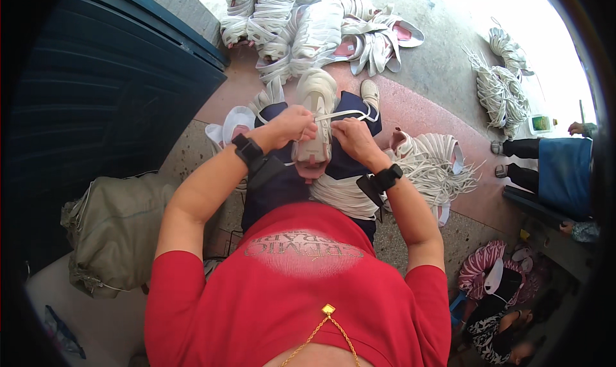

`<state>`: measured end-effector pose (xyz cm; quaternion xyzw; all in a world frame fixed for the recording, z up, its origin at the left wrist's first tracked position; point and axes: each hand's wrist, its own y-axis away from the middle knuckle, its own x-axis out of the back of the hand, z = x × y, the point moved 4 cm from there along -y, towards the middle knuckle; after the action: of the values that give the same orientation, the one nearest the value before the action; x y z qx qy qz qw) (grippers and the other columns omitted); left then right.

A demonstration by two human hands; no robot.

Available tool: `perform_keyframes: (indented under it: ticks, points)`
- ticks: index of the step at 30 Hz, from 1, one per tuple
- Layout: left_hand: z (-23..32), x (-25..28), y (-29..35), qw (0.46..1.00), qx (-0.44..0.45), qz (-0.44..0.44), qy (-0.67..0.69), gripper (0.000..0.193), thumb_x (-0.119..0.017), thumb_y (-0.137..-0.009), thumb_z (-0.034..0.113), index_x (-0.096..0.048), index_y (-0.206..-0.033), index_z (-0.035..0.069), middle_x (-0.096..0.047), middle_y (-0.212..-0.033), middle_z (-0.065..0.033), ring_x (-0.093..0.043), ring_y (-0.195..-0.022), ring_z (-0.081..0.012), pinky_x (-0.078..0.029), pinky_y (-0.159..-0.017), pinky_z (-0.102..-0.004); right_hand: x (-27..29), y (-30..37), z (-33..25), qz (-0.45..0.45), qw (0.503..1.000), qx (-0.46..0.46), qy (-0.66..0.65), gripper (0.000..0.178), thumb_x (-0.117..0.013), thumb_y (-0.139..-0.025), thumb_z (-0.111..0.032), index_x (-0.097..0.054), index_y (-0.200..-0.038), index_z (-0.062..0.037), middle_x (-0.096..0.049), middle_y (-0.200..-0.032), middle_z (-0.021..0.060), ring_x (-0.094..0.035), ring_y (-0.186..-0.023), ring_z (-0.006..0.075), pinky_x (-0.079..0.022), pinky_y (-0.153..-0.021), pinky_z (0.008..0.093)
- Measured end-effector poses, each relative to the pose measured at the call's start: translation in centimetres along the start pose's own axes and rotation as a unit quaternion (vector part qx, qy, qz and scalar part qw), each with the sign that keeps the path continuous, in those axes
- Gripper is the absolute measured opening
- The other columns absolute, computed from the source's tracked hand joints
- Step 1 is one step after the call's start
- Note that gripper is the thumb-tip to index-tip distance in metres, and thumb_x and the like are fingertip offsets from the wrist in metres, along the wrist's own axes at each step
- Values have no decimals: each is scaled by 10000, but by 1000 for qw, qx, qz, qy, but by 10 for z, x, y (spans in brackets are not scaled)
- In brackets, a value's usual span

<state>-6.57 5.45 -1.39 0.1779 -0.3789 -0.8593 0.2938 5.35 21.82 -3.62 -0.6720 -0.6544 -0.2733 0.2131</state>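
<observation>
Lacing a pale shoe [312,120] on the lap: left hand [292,124] and right hand [351,138] pinching the white lace [346,114], best kept taut and even.

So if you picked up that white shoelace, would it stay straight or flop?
It would probably flop: the shoelace already bends in a loop between the left hand and right hand. It looks thin, so likely very light. The pile of laces nearby lies tangled, hinting it snags easily.
</observation>
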Motion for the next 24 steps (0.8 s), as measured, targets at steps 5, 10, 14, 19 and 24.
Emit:
perform_keyframes:
  ticks: [5, 10, 14, 19, 24]
  points:
    - [-4, -27, -34, 997, 32, -12, 73, 170, -539, -988, 115, -551, -1114, 2, -617, -975, -93, -644, -882, -183, -547, -765, -296, -11, -18, 17, 39, 995, -2, 92, 193, -573, -913, -199, -727, -922, -82, -680, -959, 117, -614, -994, 324, -454, -840, 481]
    - [-30, -28, -43, 984, -67, 45, 160, 153, -548, -996, 126, -556, -1106, 19, -613, -987, -60, -630, -878, -150, -535, -792, -278, -12, -30, 22, 75, 990, -1, 122, 173, -574, -902, -192, -724, -887, -108, -676, -1003, 86, -604, -1015, 288, -448, -848, 467]
    - [-33, -33, -38, 980, -71, 63, 172, 147, -555, -1007, 140, -558, -1097, 23, -613, -992, -47, -622, -887, -133, -530, -802, -271, -15, -38, 22, 62, 985, 1, 159, 160, -594, -873, -185, -723, -885, -90, -673, -1011, 82, -602, -1029, 284, -443, -850, 468]
    - [-35, -30, -37, 981, -72, 72, 163, 126, -555, -1017, 147, -551, -1085, 40, -619, -1011, -58, -629, -913, -139, -532, -812, -275, -16, -49, 4, 7, 957, 38, 288, 135, -646, -824, -187, -727, -879, -93, -656, -1055, 74, -601, -1048, 266, -427, -853, 457]
    - [-34, -27, -34, 982, -95, 110, 118, 143, -540, -1018, 142, -538, -1115, 37, -633, -1000, -71, -641, -888, -145, -539, -754, -277, -13, -57, -9, 39, 961, 60, 267, 112, -648, -839, -198, -724, -847, -116, -643, -1005, 69, -603, -1036, 246, -416, -817, 438]
